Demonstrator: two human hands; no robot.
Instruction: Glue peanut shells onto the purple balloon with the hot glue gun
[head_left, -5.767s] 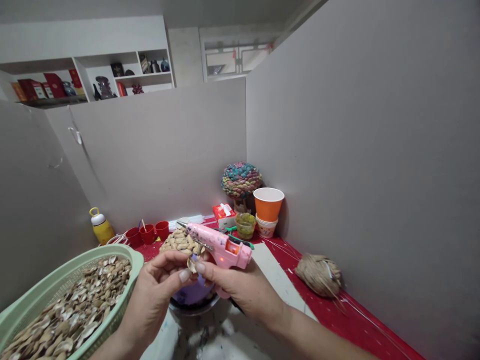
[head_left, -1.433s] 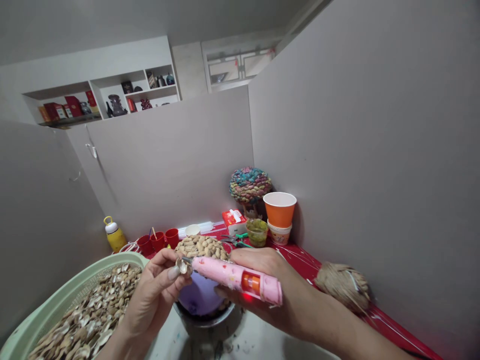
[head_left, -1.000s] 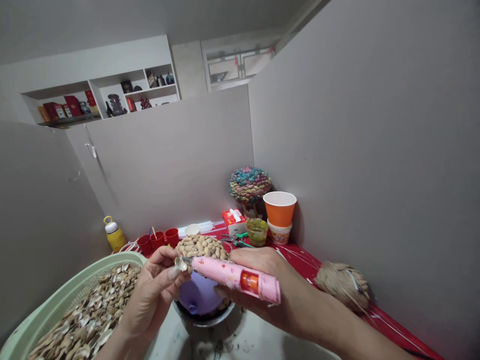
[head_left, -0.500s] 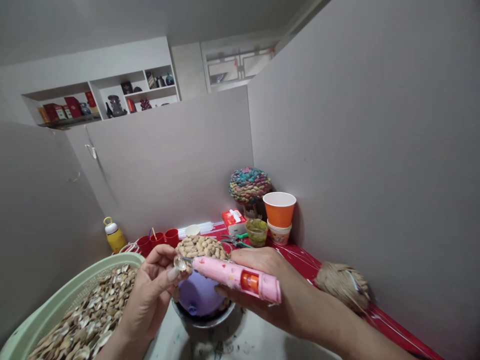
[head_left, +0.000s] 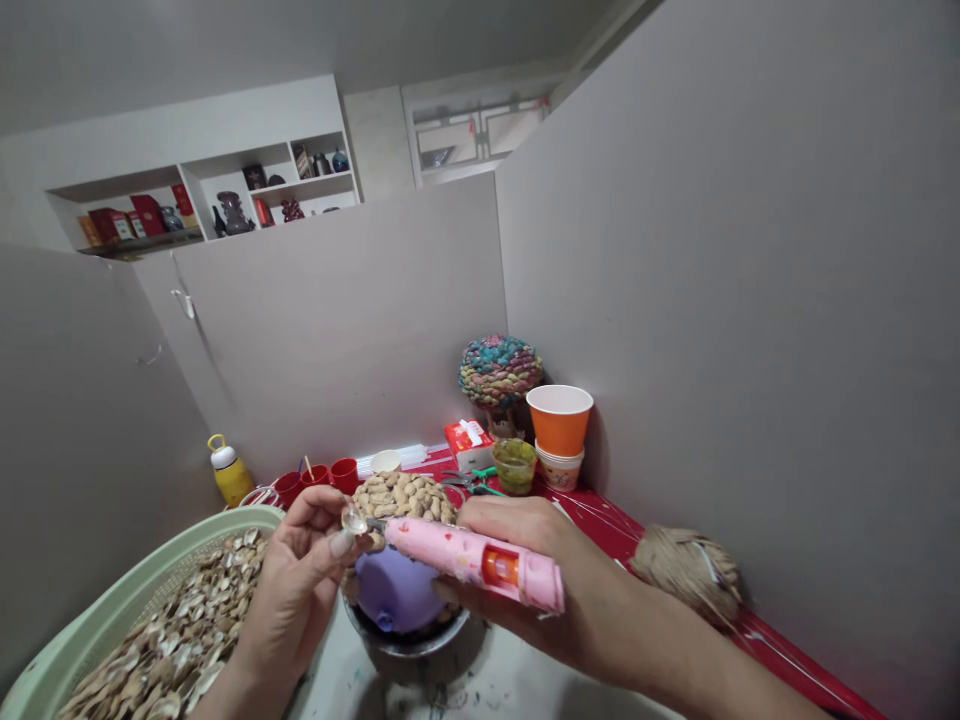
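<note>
Between the thumb and fingers of my left hand [head_left: 304, 560] is a peanut shell half [head_left: 353, 521], its pale hollow side showing. My right hand [head_left: 525, 555] grips a pink hot glue gun [head_left: 442, 550], whose dark nozzle points left and meets or nearly meets the shell. Below them a purple balloon [head_left: 401, 590], knot toward me, sits in a metal bowl [head_left: 412, 648]. Peanut shells [head_left: 405, 495] cover the balloon's far side in a rounded layer. The glue gun and both hands hide part of the balloon and shells.
A green basket [head_left: 161, 575] of loose peanut shells stands at left. Behind are red cups [head_left: 344, 474], green-handled pliers [head_left: 476, 482], a green-stained bowl [head_left: 514, 466], stacked paper tubs [head_left: 559, 425] and a colourful woven ball [head_left: 500, 370]. A twine ball [head_left: 686, 570] lies at right. Grey panels enclose the table.
My left hand has tilted the shell half slightly up and left, so its hollow faces the nozzle more. The glue gun has barely moved.
</note>
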